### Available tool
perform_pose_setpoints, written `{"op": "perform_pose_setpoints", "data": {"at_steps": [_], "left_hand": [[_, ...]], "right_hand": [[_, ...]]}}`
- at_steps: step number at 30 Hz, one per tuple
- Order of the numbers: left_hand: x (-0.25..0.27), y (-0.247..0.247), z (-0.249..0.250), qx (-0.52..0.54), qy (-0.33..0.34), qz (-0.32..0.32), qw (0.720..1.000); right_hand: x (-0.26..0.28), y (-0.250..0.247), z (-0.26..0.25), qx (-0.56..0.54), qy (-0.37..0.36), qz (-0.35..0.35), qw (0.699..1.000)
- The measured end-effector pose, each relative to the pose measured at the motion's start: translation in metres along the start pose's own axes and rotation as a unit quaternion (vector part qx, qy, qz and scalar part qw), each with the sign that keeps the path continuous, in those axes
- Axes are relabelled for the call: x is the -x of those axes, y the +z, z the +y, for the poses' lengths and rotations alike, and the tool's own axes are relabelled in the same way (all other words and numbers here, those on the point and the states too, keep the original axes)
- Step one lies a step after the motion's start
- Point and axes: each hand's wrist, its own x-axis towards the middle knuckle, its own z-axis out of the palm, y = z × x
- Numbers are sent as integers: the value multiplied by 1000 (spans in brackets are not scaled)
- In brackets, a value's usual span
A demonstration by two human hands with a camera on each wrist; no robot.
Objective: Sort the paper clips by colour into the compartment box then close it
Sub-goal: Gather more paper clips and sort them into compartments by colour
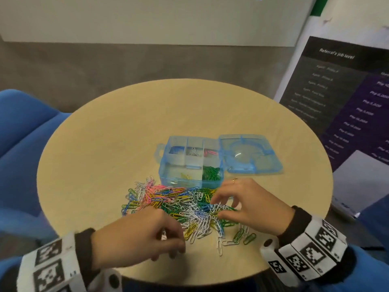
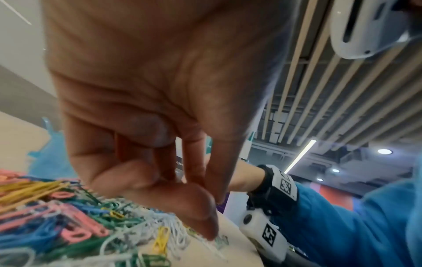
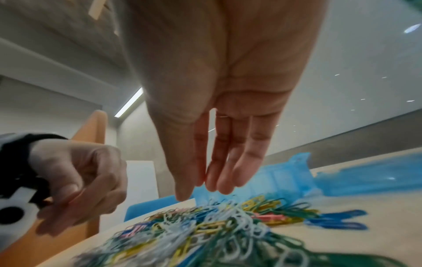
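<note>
A heap of mixed coloured paper clips (image 1: 179, 205) lies on the round table in front of the blue compartment box (image 1: 163, 165). The box's lid (image 1: 250, 154) lies flat, opened out to the right. Blue clips (image 1: 175, 150), white clips (image 1: 193, 151) and pink clips (image 1: 210, 152) sit in the back compartments. Yellow clips (image 1: 186, 176) and green clips (image 1: 211, 172) are in the front ones. My left hand (image 1: 168, 239) hovers at the heap's near left edge, fingers curled, with a bit of white clip showing between them. My right hand (image 1: 223, 204) reaches into the heap's right side with straight fingers (image 3: 226, 180).
The wooden table (image 1: 126, 133) is bare to the left of and behind the box. Loose white and green clips (image 1: 237, 239) lie near the front edge. A blue chair (image 1: 21, 133) stands at the left. At the right a dark printed poster (image 1: 347, 98) leans.
</note>
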Motion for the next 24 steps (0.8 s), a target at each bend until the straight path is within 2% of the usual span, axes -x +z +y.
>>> {"op": "perform_pose_setpoints", "data": {"at_steps": [3,6,9,13,19,24], "left_hand": [[5,16,-1,-50,-14,-4,999],[6,27,0,-38,-17,-10,999],[2,32,-3,-31,5,26,999],[-5,35,-5,-52,11,84,995],[-11,38,-8,-27,21,103,994],[-12,38,-15,-5,30,134,991]], "right_hand": [[-5,6,-14,51,-27,-51,997],[-11,11,-25,137,-47,-97,985],[-18,15,-34,203,-57,-132,969],[-33,13,-37,235,-79,-137,959],[-53,15,-39,277,-96,-155,943],[-57,15,-36,274,-81,-145,947]]}}
